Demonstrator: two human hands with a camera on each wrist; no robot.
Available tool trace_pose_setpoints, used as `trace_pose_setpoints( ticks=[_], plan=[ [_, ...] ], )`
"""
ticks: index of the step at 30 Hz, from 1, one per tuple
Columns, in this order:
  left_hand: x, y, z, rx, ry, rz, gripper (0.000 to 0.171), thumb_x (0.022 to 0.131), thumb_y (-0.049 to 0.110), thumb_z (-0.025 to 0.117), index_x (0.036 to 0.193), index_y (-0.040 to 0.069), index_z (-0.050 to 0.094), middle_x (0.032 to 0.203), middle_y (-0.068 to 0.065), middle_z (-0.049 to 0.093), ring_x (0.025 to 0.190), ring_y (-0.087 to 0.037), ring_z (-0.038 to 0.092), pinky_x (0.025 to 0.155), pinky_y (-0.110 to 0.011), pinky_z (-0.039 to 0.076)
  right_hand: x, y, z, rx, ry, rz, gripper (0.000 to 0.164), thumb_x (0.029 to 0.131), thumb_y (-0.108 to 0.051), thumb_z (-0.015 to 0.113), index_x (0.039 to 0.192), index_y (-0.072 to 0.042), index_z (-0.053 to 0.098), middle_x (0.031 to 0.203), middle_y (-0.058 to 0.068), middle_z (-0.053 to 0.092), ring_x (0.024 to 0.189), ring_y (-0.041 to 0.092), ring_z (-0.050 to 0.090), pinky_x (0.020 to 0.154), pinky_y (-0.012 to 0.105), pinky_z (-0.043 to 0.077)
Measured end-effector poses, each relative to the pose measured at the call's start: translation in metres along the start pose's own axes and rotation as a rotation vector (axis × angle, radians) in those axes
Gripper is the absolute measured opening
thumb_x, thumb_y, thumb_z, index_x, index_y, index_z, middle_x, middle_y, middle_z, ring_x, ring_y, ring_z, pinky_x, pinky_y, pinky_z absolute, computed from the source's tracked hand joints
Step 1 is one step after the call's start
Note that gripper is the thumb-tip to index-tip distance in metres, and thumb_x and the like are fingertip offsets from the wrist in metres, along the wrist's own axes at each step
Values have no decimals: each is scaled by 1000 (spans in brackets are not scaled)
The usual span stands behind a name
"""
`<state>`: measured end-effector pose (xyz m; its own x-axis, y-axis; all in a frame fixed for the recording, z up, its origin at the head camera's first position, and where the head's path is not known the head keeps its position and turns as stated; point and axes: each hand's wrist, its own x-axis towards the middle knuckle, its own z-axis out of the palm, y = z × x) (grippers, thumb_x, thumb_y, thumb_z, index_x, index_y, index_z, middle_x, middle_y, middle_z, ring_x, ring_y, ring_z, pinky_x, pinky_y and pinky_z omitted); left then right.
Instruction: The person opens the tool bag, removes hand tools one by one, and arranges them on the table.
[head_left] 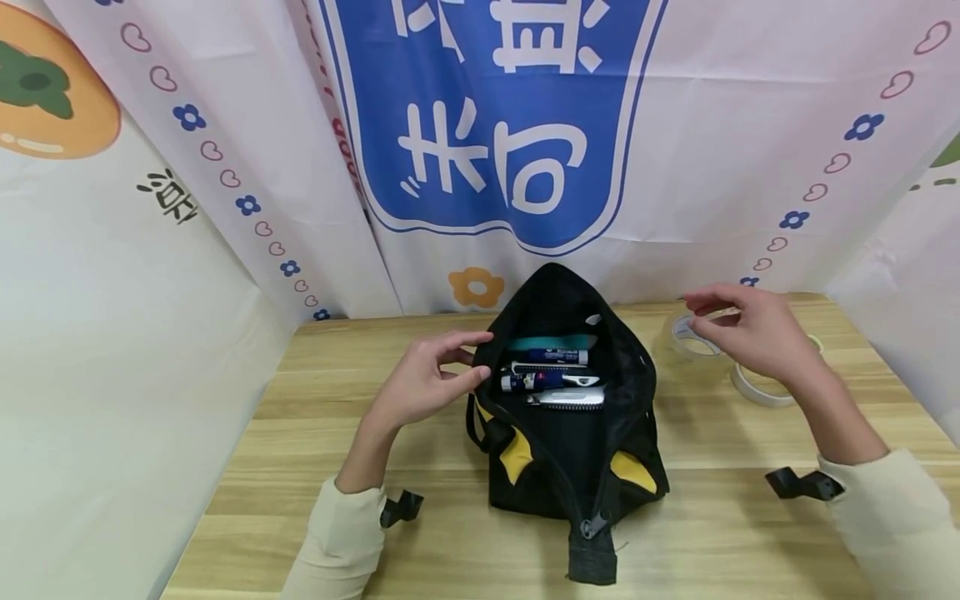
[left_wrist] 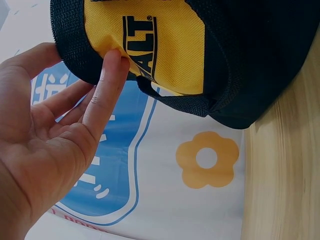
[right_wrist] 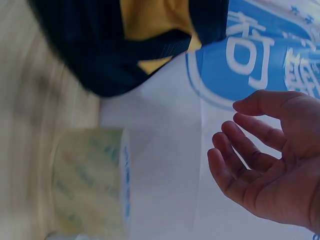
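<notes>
A black and yellow tool bag (head_left: 555,492) stands unzipped on the table, its mouth spread wide. My left hand (head_left: 431,375) pinches the bag's left rim; in the left wrist view a fingertip presses the yellow panel (left_wrist: 175,55). Inside lie blue-labelled tubes (head_left: 536,381), a teal item (head_left: 555,342) and a silver-white utility knife (head_left: 567,398). My right hand (head_left: 750,329) is in the air, fingers loosely bent and holding nothing. Close by it is a wide roll of clear packing tape (right_wrist: 90,180). A second, white-edged tape roll (head_left: 761,392) lies partly hidden below that wrist.
The wooden table (head_left: 322,433) meets a white printed cloth backdrop (head_left: 705,167) at its rear edge. Another white cloth wall (head_left: 112,375) rises on the left. The bag's zipper pull (head_left: 594,525) and end tab point toward the front of the table.
</notes>
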<state>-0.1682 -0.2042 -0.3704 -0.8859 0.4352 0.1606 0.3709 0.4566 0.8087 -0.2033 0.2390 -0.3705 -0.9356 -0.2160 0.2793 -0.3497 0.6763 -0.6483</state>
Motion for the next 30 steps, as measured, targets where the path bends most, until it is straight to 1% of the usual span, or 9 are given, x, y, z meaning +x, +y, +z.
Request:
trace_pose_setpoints(
  ticks=[2,5,8,10,12,13,19,24,30],
  plan=[
    [0,0,0,-2,1,0,45,101,15,74,145,10,67,149,-12,66,114,-29,76,78,-26,63,2,-9,3,0,-6,-26,30,101,-12,74,130,-2,74,125,21,77,97,-13,61,80,-2,45],
    [0,0,1,-1,1,6,45,101,15,74,145,9,67,149,-13,66,114,-29,76,80,-26,64,6,-23,8,-5,-18,-56,30,101,-13,74,130,-3,75,125,19,77,104,11,72,82,0,47],
    [0,0,1,1,0,9,45,101,15,74,145,9,67,149,-13,66,114,-29,76,81,-26,64,9,-37,13,-1,-30,-92,30,101,-12,74,130,-5,75,126,18,77,108,32,75,87,17,60],
    [1,0,0,2,0,10,45,101,15,74,145,9,67,149,-13,66,114,-29,76,80,-26,64,11,-46,17,1,-37,-118,29,100,-10,72,130,-6,75,126,17,77,109,34,75,90,33,64],
    [1,-1,0,1,0,7,45,101,15,74,145,10,67,149,-12,66,114,-29,76,79,-26,64,14,-53,22,10,-38,-150,29,100,-5,71,128,-6,76,124,17,77,107,32,75,90,48,64],
    [1,-1,0,1,0,6,45,101,15,74,145,10,67,149,-12,66,114,-29,76,80,-26,64,15,-56,24,15,-37,-166,29,99,-4,70,128,-5,76,123,16,78,106,31,76,90,50,64],
    [1,0,0,-3,0,1,46,101,15,74,146,10,67,149,-12,66,114,-29,76,78,-25,63,22,-71,37,51,-72,-216,32,98,-3,71,129,-6,75,122,14,78,103,28,76,90,52,64],
    [0,2,0,2,4,-9,46,101,16,74,145,10,67,149,-13,66,114,-29,76,73,-25,61,28,-80,49,63,-138,-239,33,99,-6,73,133,-7,73,127,14,76,110,30,74,93,53,64],
    [0,4,-1,9,-1,-12,46,101,16,75,146,10,67,149,-13,66,114,-29,76,73,-25,61,36,-86,67,62,-232,-274,39,99,-6,74,138,-6,69,132,14,74,117,32,72,95,50,65]
  ],
)
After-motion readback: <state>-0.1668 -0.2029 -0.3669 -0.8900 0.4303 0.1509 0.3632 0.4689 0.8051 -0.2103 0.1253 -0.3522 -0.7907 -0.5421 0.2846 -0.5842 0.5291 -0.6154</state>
